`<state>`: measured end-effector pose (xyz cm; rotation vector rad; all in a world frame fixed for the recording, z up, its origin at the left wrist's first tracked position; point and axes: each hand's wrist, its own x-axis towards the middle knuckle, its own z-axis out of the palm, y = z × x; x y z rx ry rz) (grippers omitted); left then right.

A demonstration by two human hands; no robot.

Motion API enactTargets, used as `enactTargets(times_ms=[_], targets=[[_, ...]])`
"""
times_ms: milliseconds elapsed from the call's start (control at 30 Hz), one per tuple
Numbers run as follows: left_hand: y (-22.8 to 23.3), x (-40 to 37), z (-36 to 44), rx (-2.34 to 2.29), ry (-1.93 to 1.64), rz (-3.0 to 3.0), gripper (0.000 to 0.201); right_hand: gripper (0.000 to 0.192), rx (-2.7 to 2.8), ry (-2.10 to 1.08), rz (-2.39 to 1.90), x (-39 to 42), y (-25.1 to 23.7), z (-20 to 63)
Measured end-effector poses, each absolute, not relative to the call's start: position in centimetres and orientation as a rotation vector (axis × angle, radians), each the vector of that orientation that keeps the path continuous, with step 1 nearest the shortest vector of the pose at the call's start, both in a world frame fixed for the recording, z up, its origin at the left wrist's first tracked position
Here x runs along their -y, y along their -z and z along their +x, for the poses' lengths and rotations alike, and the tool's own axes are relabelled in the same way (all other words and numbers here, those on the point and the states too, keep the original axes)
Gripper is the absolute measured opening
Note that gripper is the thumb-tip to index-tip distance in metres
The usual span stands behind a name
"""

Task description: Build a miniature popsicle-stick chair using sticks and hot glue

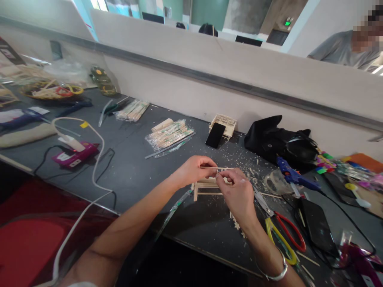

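A small model of thin wooden sticks (196, 192), like a little bench or frame, stands on the dark table in front of me. My left hand (196, 171) reaches over its back left side, thumb and fingers closed on a thin wooden stick (225, 168) at the top. From the right, my right hand (239, 193) meets it with fingertips pinched together. What lies between those right fingertips is hidden. Both hands cover much of the model's upper part. Scissors (266, 207) with red and yellow handles lie open just right of my right wrist.
Bagged wooden sticks (170, 135) lie behind on the left. A black phone (215, 134) leans on a finished stick model (226, 124). At right are a blue glue gun (296, 175), a black bag (278, 139) and another phone (318, 225). A cable runs from a purple power strip (74, 154).
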<state>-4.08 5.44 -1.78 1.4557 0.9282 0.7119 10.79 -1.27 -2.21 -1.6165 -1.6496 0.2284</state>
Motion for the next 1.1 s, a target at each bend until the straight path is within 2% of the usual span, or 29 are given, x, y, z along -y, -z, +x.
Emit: enactTargets(times_ms=[367, 733, 1100], targets=[[1.3, -5.2, -3.8, -0.992, -0.678, 1.431, 0.005, 0.019, 1.693, -0.181, -1.678, 1.1, 1.9, 10.8], [0.8, -5.3, -3.7, -1.02, -0.591, 1.476, 0.014, 0.019, 1.705, -0.202, -1.705, 1.1, 1.5, 10.9], [0.6, -5.1, -3.8, -1.092, -0.548, 1.537, 0.017, 0.017, 1.729, -0.373, -1.646, 1.7, 1.5, 11.7]])
